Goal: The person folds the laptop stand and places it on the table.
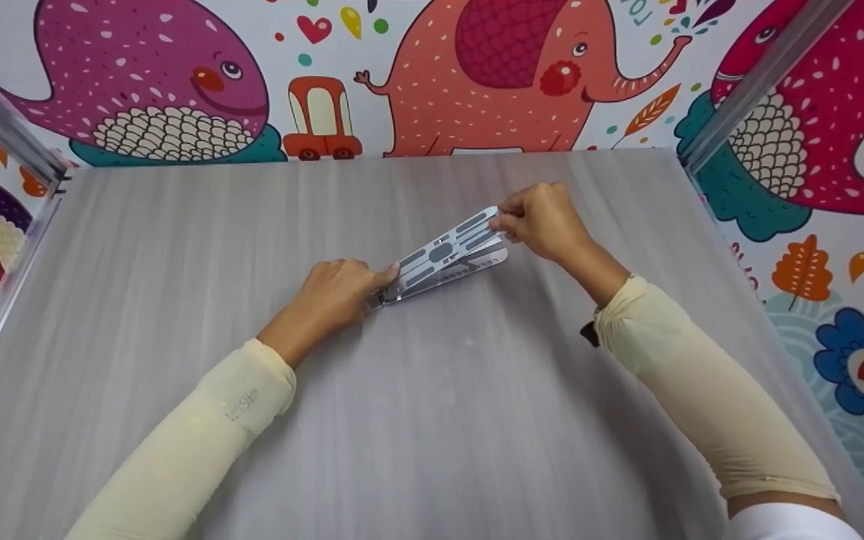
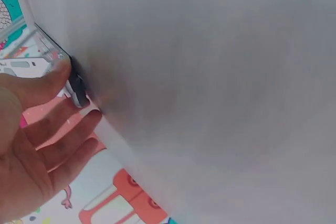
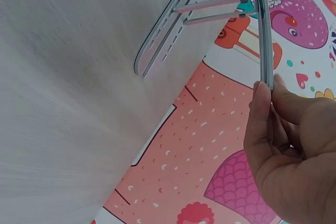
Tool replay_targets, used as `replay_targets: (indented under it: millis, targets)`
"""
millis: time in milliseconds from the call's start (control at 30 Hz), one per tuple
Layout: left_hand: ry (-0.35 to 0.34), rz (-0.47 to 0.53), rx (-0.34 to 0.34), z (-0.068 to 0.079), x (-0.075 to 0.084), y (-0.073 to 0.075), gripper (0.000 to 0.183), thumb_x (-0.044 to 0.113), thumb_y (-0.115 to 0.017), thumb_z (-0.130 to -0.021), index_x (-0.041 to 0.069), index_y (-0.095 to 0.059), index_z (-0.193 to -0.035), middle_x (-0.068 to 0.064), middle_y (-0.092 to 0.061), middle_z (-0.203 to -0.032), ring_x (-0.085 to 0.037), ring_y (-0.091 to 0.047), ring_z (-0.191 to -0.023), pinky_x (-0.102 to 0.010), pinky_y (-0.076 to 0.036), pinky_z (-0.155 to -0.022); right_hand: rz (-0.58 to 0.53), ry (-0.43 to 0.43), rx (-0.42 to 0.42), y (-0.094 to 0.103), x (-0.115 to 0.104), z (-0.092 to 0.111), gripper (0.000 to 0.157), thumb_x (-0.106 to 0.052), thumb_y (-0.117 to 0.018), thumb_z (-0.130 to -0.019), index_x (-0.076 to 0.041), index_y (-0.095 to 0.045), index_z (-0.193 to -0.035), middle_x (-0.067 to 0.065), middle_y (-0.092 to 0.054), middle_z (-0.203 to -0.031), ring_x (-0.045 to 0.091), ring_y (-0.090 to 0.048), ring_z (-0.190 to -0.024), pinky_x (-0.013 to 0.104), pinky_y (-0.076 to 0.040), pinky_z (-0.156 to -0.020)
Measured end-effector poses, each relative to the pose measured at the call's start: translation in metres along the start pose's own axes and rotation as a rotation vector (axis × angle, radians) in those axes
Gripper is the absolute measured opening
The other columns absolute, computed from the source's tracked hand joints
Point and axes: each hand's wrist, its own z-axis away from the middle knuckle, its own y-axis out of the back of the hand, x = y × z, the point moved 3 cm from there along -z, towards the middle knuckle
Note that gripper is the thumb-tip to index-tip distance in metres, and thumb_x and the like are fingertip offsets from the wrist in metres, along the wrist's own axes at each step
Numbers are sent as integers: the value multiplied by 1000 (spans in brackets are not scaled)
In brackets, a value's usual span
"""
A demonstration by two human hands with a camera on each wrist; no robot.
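A silver folding laptop stand [image 1: 441,251] with grey pads lies on the table, hinged at its left end. Its upper panel tilts up off the slotted base [image 3: 157,51], and two thin metal struts [image 3: 212,4] span the gap in the right wrist view. My left hand [image 1: 338,292] grips the hinge end, the thumb on top of it; in the left wrist view the other fingers [image 2: 68,153] are spread beside it. With thumb and fingertips my right hand [image 1: 548,221] pinches the raised far end of the upper panel, clear of the base.
The grey wood-grain table [image 1: 417,420] stretches out around the stand. Behind it stands a wall [image 1: 342,45] printed with cartoon animals, and metal frame posts [image 1: 762,82] rise at the back corners. A cream sleeve covers each forearm.
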Motion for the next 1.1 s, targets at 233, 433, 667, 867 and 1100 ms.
replay_targets:
  millis: [233, 433, 667, 867, 1100]
  targets:
    - [44, 26, -36, -5, -10, 0, 67, 7, -76, -90, 32, -50, -147, -12, -67, -82, -25, -50, -70, -37, -41, -68, 59, 30, 24, -3, -5, 8, 23, -22, -81, -87, -8, -81, -106, 7, -80, -95, 17, -72, -71, 23, -55, -60]
    - [30, 27, 0, -3, -11, 0, 68, 6, -77, -90, 32, -51, -147, -16, -72, -90, -27, -57, -72, -40, -48, -70, 57, 51, 60, -5, -2, 9, 23, -21, -82, -87, -7, -81, -105, 7, -80, -95, 16, -71, -71, 23, -55, -59]
    - [44, 45, 20, 2, -14, -3, 75, 6, -81, -85, 31, -51, -149, -18, -73, -104, -32, -67, -86, -45, -58, -83, 43, 118, 122, -7, 3, 11, 27, -26, -82, -87, -8, -81, -107, 7, -79, -96, 17, -68, -73, 25, -55, -62]
    - [138, 133, -5, 8, -17, -6, 69, 19, -82, -87, 24, -54, -149, -17, -69, -118, -36, -66, -100, -52, -55, -91, -75, 133, 144, -9, 16, 10, 30, -35, -71, -96, -10, -79, -111, 7, -78, -93, 15, -70, -69, 19, -55, -62]
    - [289, 233, 57, 15, -16, -7, 54, 22, -80, -87, 7, -63, -137, -21, -62, -128, -44, -62, -111, -59, -54, -86, -187, 23, 75, -16, 41, 3, 34, -23, -50, -108, -8, -62, -136, 16, -73, -106, 30, -71, -87, 34, -61, -77]
